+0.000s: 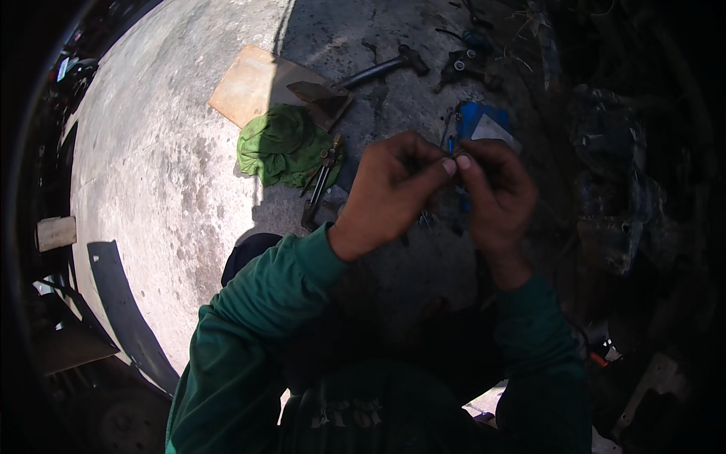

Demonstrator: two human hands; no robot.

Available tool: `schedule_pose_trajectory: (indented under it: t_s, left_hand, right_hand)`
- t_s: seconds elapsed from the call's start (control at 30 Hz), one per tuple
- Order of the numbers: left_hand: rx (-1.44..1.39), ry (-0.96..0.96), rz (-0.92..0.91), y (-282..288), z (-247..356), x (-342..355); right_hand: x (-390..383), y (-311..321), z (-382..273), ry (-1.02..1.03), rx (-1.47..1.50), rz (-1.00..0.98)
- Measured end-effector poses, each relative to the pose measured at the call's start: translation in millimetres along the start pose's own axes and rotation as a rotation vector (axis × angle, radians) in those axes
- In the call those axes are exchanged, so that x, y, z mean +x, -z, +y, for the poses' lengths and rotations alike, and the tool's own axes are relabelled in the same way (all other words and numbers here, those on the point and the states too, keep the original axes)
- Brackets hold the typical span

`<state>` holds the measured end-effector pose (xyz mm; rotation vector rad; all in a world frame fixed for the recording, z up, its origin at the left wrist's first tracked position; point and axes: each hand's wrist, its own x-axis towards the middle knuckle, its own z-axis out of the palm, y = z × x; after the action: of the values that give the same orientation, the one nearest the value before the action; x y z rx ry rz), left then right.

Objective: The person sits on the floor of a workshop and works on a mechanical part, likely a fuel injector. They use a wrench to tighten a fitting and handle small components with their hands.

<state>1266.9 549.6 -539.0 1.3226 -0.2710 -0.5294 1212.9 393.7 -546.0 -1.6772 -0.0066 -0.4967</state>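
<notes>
My left hand [401, 178] and my right hand [499, 189] meet fingertip to fingertip above the floor. Both are closed in a pinch, thumbs side by side, on something too small and dark to make out. Just beyond the fingers lies a blue packet [475, 117] with a pale patch, partly hidden by my right hand. Left of my left hand rests a bunched green cloth [280, 144]. A slim metal tool with a brass-coloured end [324, 174] lies against the cloth's right side.
A hammer [382, 69] lies at the far side beside a tan board [242, 87]. Dark metal parts [463, 69] sit to its right. Shadowed machinery or scrap fills the right edge. A wooden block [57, 234] is at the far left of the concrete floor [159, 144].
</notes>
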Motion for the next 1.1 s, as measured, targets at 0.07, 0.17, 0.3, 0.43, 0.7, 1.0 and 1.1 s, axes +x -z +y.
schedule_pose_trajectory:
  t_s: [0.07, 0.17, 0.3, 0.43, 0.7, 1.0, 1.1]
  left_hand:
    - [0.002, 0.027, -0.009, 2.0, 0.6, 1.4]
    - [0.21, -0.14, -0.057, 11.9, 0.4, 7.5]
    - [0.369, -0.186, -0.094, 19.2, 3.5, 14.0]
    - [0.244, -0.204, -0.051, 9.8, -0.9, 10.5]
    - [0.021, -0.052, -0.021, -2.4, -1.7, 2.7]
    - [0.129, -0.229, 0.039, -6.2, -8.3, 6.4]
    - [0.367, -0.403, 0.056, -4.3, -12.8, 9.8]
  right_hand:
    - [-0.7, 0.5, 1.5, -0.026, 0.003, 0.003]
    - [0.2, 3.4, 3.7, -0.063, 0.026, -0.026]
    - [2.6, 7.3, 1.4, -0.131, 0.047, -0.053]
    - [5.3, 5.2, 1.7, -0.055, -0.004, -0.047]
    - [6.0, 10.1, 5.4, -0.024, -0.082, -0.062]
    - [1.7, 4.2, -3.1, -0.201, 0.182, 0.018]
    - [-0.1, 0.2, 0.5, -0.273, 0.302, 0.08]
